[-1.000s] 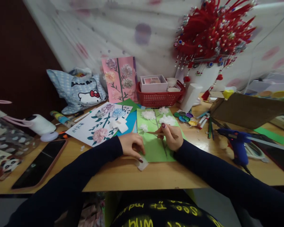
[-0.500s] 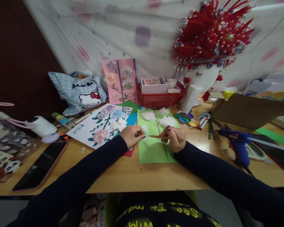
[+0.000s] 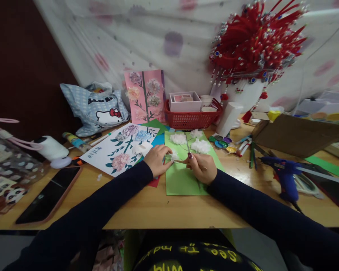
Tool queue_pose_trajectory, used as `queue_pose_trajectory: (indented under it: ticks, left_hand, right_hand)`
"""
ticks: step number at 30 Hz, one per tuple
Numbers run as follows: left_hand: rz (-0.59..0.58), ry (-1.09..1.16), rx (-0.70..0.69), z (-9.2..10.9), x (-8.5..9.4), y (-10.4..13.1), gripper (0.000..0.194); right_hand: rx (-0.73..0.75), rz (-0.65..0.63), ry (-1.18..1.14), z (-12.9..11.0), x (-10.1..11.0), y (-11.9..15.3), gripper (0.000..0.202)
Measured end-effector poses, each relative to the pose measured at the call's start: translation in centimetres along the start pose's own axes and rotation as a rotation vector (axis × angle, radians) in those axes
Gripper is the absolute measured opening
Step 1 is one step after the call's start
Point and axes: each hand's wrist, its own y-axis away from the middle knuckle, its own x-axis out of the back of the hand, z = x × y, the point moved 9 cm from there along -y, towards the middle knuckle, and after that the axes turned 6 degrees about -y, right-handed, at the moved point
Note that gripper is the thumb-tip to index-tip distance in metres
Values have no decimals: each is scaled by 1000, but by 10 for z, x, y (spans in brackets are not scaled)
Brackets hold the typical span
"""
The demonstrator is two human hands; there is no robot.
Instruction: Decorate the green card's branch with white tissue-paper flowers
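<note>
On the table lies a green sheet (image 3: 176,186) bearing puffy white paper flowers (image 3: 200,146) and a painted stem. My left hand (image 3: 158,160) rests at the sheet's left edge, thumb and fingers around a small white flower (image 3: 173,155). My right hand (image 3: 202,167), over the sheet, pinches a thin brownish tool (image 3: 180,161) whose tip points left at that flower. Left of my hands is a white sheet (image 3: 94,156) with pink, purple and blue paper flowers. A small white paper piece (image 3: 141,149) sits on its right side.
A phone (image 3: 49,195) lies front left. Behind stand a pink flower picture (image 3: 137,109) and a red basket (image 3: 185,120). Paint pots (image 3: 222,143), markers (image 3: 244,146), a blue glue gun (image 3: 286,177) and a cardboard piece (image 3: 296,135) are to the right.
My right hand has shifted slightly left with the tool, its tip now closer to the small flower. The fingers of my left hand have spread around that flower.
</note>
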Motion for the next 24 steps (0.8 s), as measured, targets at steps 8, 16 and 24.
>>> queue_pose_trajectory:
  ticks: [8, 16, 24]
  left_hand:
    - [-218, -104, 111, -12, -21, 10, 73]
    - [-264, -114, 116, -12, -25, 10, 73]
    - [-249, -124, 132, -16, -25, 10, 77]
  right_hand:
    - [231, -113, 210, -25, -16, 1, 35]
    - [355, -198, 262, -39, -29, 1, 35]
    - [110, -70, 84, -12, -9, -4, 38]
